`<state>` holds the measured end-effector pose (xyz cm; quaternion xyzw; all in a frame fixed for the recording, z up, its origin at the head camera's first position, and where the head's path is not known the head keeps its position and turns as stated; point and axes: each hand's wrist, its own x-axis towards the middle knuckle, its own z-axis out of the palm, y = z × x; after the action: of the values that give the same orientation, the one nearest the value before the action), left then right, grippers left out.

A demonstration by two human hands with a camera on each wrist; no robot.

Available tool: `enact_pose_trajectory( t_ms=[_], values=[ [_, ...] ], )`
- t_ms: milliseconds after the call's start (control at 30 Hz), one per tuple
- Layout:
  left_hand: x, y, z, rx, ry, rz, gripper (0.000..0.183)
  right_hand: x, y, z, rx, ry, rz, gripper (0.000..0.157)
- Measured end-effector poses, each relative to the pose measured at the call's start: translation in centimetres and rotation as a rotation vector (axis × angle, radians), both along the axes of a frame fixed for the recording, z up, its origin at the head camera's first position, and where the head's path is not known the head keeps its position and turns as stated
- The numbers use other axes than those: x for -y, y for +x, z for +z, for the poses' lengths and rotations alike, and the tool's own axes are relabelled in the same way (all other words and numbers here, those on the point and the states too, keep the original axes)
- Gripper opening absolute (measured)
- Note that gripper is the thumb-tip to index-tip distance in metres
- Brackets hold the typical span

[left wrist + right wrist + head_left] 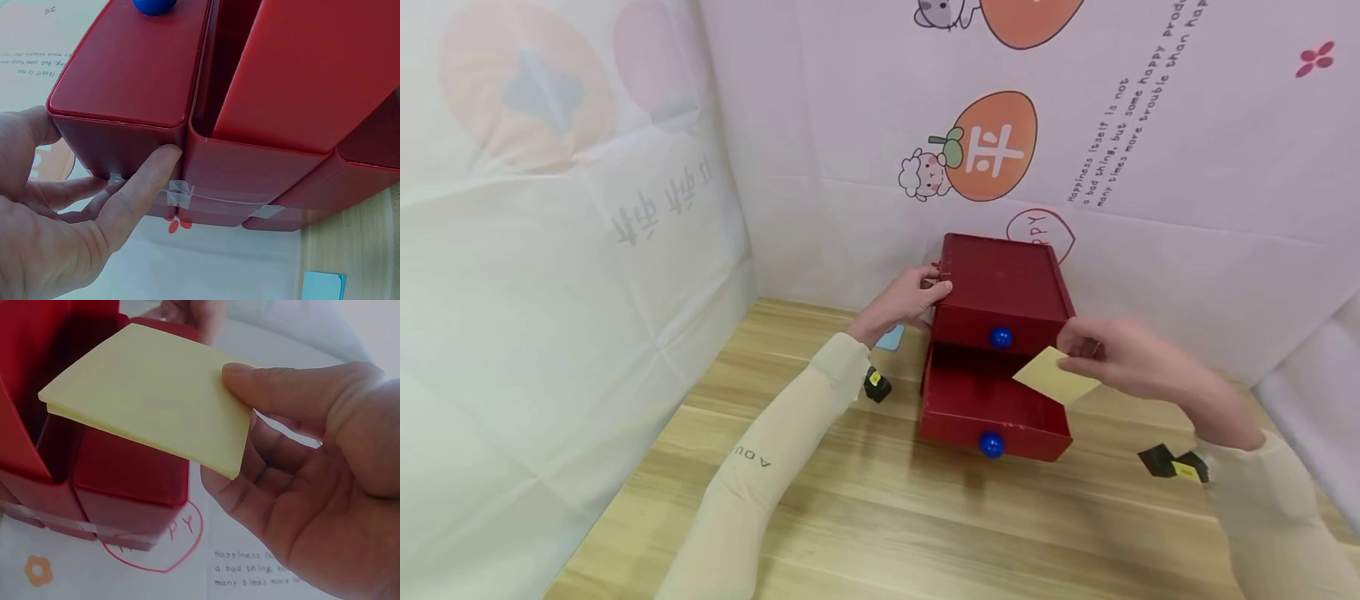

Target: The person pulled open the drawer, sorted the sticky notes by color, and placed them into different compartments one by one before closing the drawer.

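Observation:
A red drawer box [1003, 279] with blue knobs stands on the wooden table, its lower drawer [958, 427] pulled out. My left hand [910, 296] holds the box's upper left edge; in the left wrist view the thumb [147, 178] lies against the side panel and the other fingers reach around the corner. A pad of yellow sticky notes [150, 394] is pinched by my right hand [1123, 358], thumb on its top face and fingers beneath. That pad hangs tilted over the right part of the open drawer, overlapping its rim in the head view.
A light blue pad [891, 338] lies on the table left of the box. Printed white cloth [850, 125] walls the back and left sides, close behind the box. Black devices with yellow labels [876, 385] show beside both sleeves.

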<state>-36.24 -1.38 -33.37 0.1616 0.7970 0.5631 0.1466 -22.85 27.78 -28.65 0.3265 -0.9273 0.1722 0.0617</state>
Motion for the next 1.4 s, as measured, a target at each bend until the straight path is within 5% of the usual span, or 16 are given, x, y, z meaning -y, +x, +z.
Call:
enact_pose_trajectory(
  t_ms=[233,567,1000,1200,1400],
  values=[
    [0.0,0.0,0.2,-0.016,-0.018,-0.005,0.059,1.1,-0.5,-0.9,0.099,0.037,-0.001,0.021],
    [-0.1,0.2,0.2,0.003,-0.009,-0.004,0.06,1.5,-1.7,-2.8,0.224,0.025,0.132,0.018],
    [0.0,0.1,0.0,0.031,0.007,-0.006,0.062,1.6,-2.8,-4.4,0.475,0.061,0.146,0.012],
    [0.0,0.1,0.2,0.02,-0.011,-0.003,0.062,2.0,-3.0,-5.0,0.472,0.067,0.197,0.011],
    [0.1,0.1,0.3,0.021,-0.01,-0.016,0.06,2.3,-3.0,-5.3,0.451,0.078,0.159,0.011]
  ],
)
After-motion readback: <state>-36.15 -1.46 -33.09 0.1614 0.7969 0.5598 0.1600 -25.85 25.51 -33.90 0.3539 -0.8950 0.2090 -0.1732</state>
